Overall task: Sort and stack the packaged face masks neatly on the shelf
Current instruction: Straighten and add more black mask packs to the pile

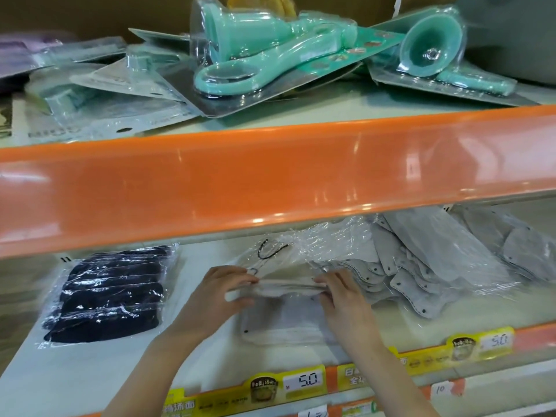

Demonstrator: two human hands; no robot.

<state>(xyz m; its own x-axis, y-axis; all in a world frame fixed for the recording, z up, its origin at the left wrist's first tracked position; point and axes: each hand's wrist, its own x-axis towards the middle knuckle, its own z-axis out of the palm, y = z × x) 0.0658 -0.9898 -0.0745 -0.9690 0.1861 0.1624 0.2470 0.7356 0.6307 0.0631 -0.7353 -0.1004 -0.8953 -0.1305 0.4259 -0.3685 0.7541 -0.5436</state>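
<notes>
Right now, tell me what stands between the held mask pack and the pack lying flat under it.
Nothing visible. Both hands grip the beige pack directly above the flat pack.

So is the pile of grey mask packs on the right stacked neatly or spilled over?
Spilled over: the grey mask packs lie fanned and tilted, overlapping at different angles on the shelf.

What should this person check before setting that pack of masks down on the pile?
1. Both hands hold the pack: left hand and right hand grip the light pack at its ends. Ok.
2. Pack level: roughly flat. Ok.
3. Pile below squared: the pile looks even, though blurred. Cannot tell.
4. Same colour as pile: both pale. Ok.
5. Grey masks on the right tidy: slumped and fanned out. Not ok.
6. Dark packs apart from it: ok.
</notes>
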